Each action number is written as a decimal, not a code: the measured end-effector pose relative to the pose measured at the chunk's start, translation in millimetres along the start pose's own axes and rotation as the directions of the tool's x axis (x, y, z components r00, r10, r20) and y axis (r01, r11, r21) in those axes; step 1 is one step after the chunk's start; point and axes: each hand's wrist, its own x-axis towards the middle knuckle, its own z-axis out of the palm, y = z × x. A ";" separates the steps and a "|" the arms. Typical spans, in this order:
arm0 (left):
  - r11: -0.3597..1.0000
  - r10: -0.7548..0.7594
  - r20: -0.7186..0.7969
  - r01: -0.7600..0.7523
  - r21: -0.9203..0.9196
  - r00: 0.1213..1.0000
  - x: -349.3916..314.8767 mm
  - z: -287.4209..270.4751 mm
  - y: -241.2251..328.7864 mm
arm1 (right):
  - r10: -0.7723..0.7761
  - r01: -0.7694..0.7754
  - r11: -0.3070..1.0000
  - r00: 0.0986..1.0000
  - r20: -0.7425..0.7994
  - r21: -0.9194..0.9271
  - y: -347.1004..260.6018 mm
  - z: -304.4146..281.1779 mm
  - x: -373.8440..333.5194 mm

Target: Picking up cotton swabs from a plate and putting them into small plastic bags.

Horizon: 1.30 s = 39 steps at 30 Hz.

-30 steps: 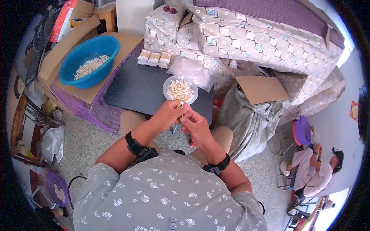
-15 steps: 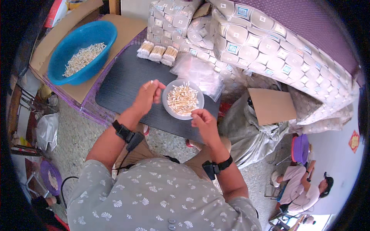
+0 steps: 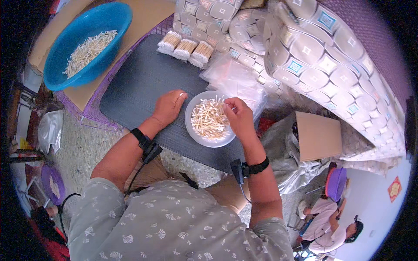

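My right grip (image 3: 240, 119), whose closure and hold I cannot tell, has moved from the near rim to the right side, while my left grip (image 3: 169, 108), pinching a white-tipped swab (image 3: 181, 94), remains left, of the bowl (image 3: 189, 126) of cotton swabs (image 3: 209, 117) on the bench (image 3: 143, 74).

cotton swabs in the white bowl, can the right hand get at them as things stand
Most likely yes: the right hand is at the right side of the open bowl, fingertips beside the cotton swabs, and the left hand is off to the other side.
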 end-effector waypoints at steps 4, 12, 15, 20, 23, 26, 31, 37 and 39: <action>0.999 0.003 0.001 -0.003 0.051 1.000 -2.2 2.2 -3.6 | 0.007 -0.002 0.997 0.998 0.066 -0.077 -9.7 9.3 11.2; 0.999 0.029 -0.014 -0.028 0.031 0.999 -2.6 3.7 -8.1 | 0.079 -0.078 0.990 0.997 -0.002 0.114 -8.4 9.3 2.4; 0.999 0.002 0.009 -0.002 0.053 1.000 -4.1 2.4 -7.4 | 0.105 -0.099 0.990 0.993 -0.056 0.103 -26.2 -3.6 -7.6; 0.999 -0.023 0.035 0.021 0.044 0.999 1.9 -0.1 -1.2 | 0.261 -0.170 0.847 0.958 -0.117 0.503 -52.1 -21.7 -44.2; 0.961 0.143 -0.246 -0.194 -0.195 0.959 0.3 3.4 -29.7 | 0.325 -0.164 0.658 0.942 -0.081 0.735 -70.3 -14.7 -72.6; 0.602 -0.428 0.189 0.435 -0.670 0.884 -1.2 -28.4 20.8 | 0.327 -0.120 0.541 0.942 -0.077 0.832 -72.5 -22.5 -99.1; 0.539 -0.150 0.384 0.401 -0.741 0.911 -34.0 -55.1 137.7 | 0.327 -0.038 0.374 0.940 -0.093 0.927 -91.1 -19.0 -128.5; 0.568 -0.094 0.440 0.411 -0.713 0.893 -59.8 -62.9 166.6 | 0.279 -0.032 0.448 0.955 -0.105 0.894 -107.6 -9.1 -143.6; 0.567 -0.102 0.421 0.400 -0.720 0.901 -65.2 -64.4 170.6 | 0.214 -0.008 0.483 0.971 -0.109 0.876 -111.5 -7.5 -148.2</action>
